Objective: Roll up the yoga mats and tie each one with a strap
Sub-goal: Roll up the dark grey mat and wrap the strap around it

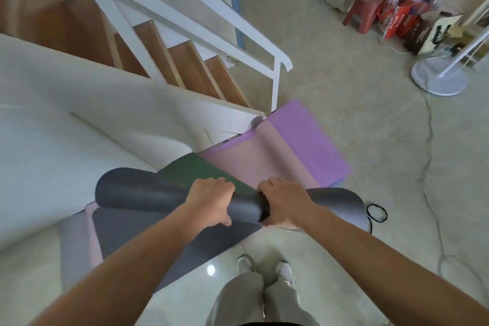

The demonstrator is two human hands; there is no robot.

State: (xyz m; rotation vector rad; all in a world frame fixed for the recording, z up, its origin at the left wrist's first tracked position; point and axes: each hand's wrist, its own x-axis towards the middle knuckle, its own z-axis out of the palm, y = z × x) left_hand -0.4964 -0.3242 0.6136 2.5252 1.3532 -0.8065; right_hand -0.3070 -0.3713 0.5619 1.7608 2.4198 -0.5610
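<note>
A dark grey yoga mat [143, 193] with a green inner face [193, 169] is partly rolled into a loose tube across the middle of the view. My left hand [211, 201] grips the roll from above near its centre. My right hand [285, 204] grips it just to the right. The mat's unrolled grey part [169, 246] lies flat on the floor toward me. Beyond the roll lies a pink and purple mat [299, 145], flat with one part folded over. A thin black strap loop [377, 213] rests on the floor by the roll's right end.
A white staircase with wooden treads [185, 66] and a white railing [275, 79] stands behind the mats. A fan base [439, 78] and its cable [428, 140] are at right. A red stool [366, 5] and bags sit at the back. My feet [264, 267] stand just below the roll.
</note>
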